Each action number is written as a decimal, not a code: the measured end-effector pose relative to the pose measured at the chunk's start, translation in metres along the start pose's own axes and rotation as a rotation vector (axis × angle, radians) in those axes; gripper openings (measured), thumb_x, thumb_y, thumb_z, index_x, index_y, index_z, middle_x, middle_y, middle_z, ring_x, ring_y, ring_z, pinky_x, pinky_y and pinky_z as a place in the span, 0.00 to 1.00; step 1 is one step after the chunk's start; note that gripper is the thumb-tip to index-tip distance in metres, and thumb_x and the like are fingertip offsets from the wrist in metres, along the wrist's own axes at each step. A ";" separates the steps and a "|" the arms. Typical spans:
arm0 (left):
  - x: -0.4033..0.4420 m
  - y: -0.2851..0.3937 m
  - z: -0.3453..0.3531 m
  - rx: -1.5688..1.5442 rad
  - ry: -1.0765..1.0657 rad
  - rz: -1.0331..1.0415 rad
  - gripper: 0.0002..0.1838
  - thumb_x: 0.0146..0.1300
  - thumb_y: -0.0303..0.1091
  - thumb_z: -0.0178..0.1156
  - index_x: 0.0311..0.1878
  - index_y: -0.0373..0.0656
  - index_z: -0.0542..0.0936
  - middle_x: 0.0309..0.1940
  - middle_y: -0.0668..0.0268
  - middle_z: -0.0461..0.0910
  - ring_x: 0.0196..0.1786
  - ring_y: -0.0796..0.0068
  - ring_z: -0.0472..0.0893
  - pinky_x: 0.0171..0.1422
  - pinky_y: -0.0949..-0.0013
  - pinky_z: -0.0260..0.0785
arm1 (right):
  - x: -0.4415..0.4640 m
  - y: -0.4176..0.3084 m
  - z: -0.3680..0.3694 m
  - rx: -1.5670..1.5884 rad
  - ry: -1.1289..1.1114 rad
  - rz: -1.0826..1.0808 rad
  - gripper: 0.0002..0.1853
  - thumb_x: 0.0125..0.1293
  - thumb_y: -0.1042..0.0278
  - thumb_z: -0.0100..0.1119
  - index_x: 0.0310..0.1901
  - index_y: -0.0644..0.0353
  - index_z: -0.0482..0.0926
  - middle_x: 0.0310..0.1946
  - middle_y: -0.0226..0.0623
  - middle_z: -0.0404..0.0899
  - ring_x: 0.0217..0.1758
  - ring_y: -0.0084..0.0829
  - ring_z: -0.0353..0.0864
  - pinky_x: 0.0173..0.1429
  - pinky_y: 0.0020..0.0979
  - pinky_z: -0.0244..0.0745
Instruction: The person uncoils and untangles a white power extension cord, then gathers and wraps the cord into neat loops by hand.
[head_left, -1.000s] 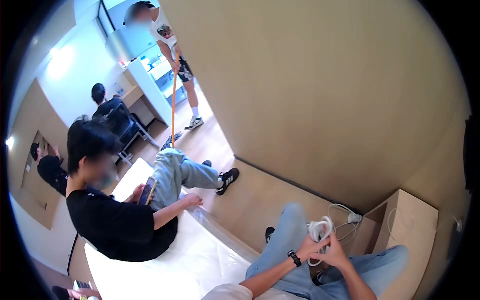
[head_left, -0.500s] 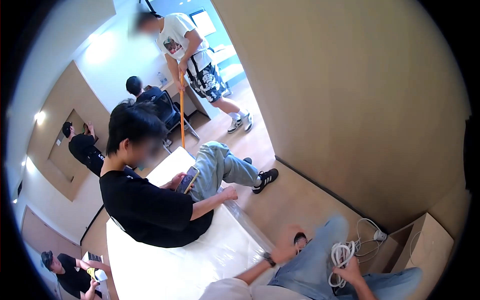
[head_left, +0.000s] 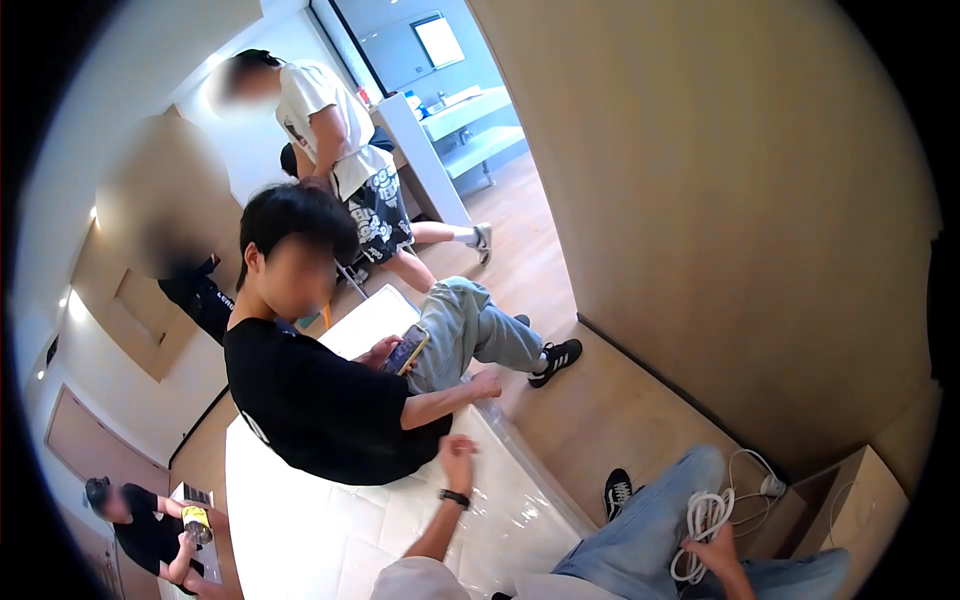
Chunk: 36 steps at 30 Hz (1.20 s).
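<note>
Right hand (head_left: 714, 552): to the right of the mattress (head_left: 320, 520), above the wearer's own blue jeans (head_left: 640, 525); its fingers are closed around a white cord (head_left: 708, 508).
Cord loops: in this hand, right of the mattress, bunched in several rounds.
Gathered so far: I judge that a good part is in loops; I see no tie on them, so the grip alone seems to keep them together.
Loose length (head_left: 748, 452): thin and white, farther right of the mattress, near a plug block (head_left: 772, 486); this part looks not gathered. If it joins the loops, I cannot say surely.
Left hand (head_left: 457, 460): raised over the mattress, wearing a dark wristband (head_left: 454, 497); its fingers are loosely bent, and I see nothing in them.
Wooden box (head_left: 875, 500): right of the mattress, past the knees.
Seated person (head_left: 320, 400): on the mattress, with a phone (head_left: 407, 350) in hand.
Person with bottle (head_left: 140, 530): left of the mattress; the bottle (head_left: 197, 525) has a yellow part.
Person in white shirt (head_left: 320, 120): beyond the mattress's far end, bending forward.
Person in black (head_left: 195, 295): also beyond the mattress, to the left, near the wall.
Basin counter (head_left: 465, 112): farthest from the mattress, behind the opening.
</note>
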<state>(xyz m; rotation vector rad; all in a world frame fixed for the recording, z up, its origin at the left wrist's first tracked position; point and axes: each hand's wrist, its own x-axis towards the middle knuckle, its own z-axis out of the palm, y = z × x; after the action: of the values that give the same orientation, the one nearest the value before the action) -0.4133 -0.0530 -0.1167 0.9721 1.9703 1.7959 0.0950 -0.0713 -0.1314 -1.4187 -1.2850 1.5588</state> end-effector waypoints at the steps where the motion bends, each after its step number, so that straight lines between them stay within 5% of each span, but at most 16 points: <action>1: -0.020 -0.005 0.019 -0.063 -0.099 -0.132 0.07 0.59 0.19 0.52 0.40 0.39 0.74 0.32 0.66 0.76 0.33 0.76 0.77 0.39 0.74 0.72 | 0.000 0.002 0.000 0.040 0.011 0.036 0.28 0.39 0.82 0.69 0.48 0.64 0.72 0.36 0.31 0.76 0.37 0.24 0.76 0.42 0.29 0.75; 7: -0.127 0.033 0.122 -0.295 -0.804 -0.246 0.08 0.64 0.20 0.52 0.46 0.38 0.75 0.40 0.66 0.79 0.42 0.77 0.78 0.49 0.72 0.73 | -0.008 -0.027 -0.001 -0.050 0.057 -0.020 0.28 0.40 0.79 0.69 0.48 0.65 0.73 0.39 0.35 0.78 0.41 0.29 0.78 0.46 0.32 0.74; 11: -0.141 0.147 0.145 -0.404 -0.926 -0.282 0.08 0.65 0.24 0.55 0.47 0.37 0.76 0.40 0.67 0.79 0.44 0.78 0.78 0.53 0.73 0.69 | -0.014 -0.042 0.001 -0.114 0.137 0.036 0.27 0.41 0.76 0.70 0.47 0.65 0.75 0.37 0.37 0.80 0.39 0.31 0.79 0.46 0.33 0.74; 15: -0.135 0.276 0.119 -0.730 -0.704 0.199 0.07 0.63 0.20 0.54 0.43 0.39 0.75 0.39 0.57 0.78 0.46 0.63 0.79 0.54 0.61 0.71 | -0.012 -0.029 -0.003 -0.198 0.124 -0.054 0.25 0.44 0.74 0.70 0.47 0.65 0.75 0.37 0.35 0.78 0.39 0.28 0.77 0.46 0.31 0.74; 16: -0.131 0.294 0.113 -0.882 -0.653 0.420 0.14 0.58 0.13 0.52 0.48 0.34 0.74 0.45 0.53 0.76 0.50 0.62 0.76 0.56 0.62 0.68 | -0.012 -0.032 -0.002 -0.132 0.116 -0.055 0.24 0.45 0.74 0.70 0.46 0.64 0.75 0.36 0.34 0.77 0.38 0.27 0.76 0.45 0.31 0.73; 18: -0.119 0.328 0.100 -0.981 -0.477 0.679 0.13 0.60 0.20 0.53 0.49 0.35 0.71 0.42 0.53 0.76 0.43 0.59 0.79 0.45 0.59 0.74 | -0.013 -0.018 -0.007 -0.182 0.096 -0.022 0.21 0.45 0.74 0.69 0.44 0.64 0.75 0.34 0.34 0.78 0.36 0.27 0.77 0.43 0.31 0.74; 20: -0.096 0.350 0.067 -0.914 -0.832 0.914 0.39 0.67 0.55 0.51 0.75 0.66 0.41 0.77 0.62 0.31 0.77 0.53 0.35 0.75 0.38 0.29 | -0.014 -0.016 -0.009 -0.185 0.078 0.073 0.21 0.45 0.74 0.68 0.44 0.64 0.76 0.33 0.34 0.78 0.35 0.27 0.77 0.42 0.31 0.74; 22: -0.097 0.354 0.064 -0.908 -0.841 0.894 0.38 0.67 0.54 0.51 0.74 0.66 0.43 0.76 0.62 0.33 0.77 0.53 0.37 0.75 0.38 0.30 | -0.013 -0.024 -0.001 -0.219 0.095 -0.055 0.20 0.44 0.75 0.67 0.43 0.65 0.76 0.31 0.33 0.79 0.34 0.26 0.77 0.41 0.31 0.74; 36: -0.092 0.368 0.062 -0.927 -0.989 0.871 0.24 0.67 0.48 0.52 0.65 0.60 0.63 0.64 0.66 0.58 0.66 0.57 0.56 0.69 0.46 0.46 | -0.013 -0.023 -0.005 -0.234 0.133 -0.042 0.20 0.44 0.73 0.67 0.41 0.64 0.74 0.31 0.30 0.74 0.33 0.24 0.74 0.40 0.28 0.72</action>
<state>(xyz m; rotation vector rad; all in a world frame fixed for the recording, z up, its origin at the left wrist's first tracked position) -0.2060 -0.0704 0.2069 1.8962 0.0439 1.6608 0.0991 -0.0752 -0.1054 -1.5995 -1.4417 1.2961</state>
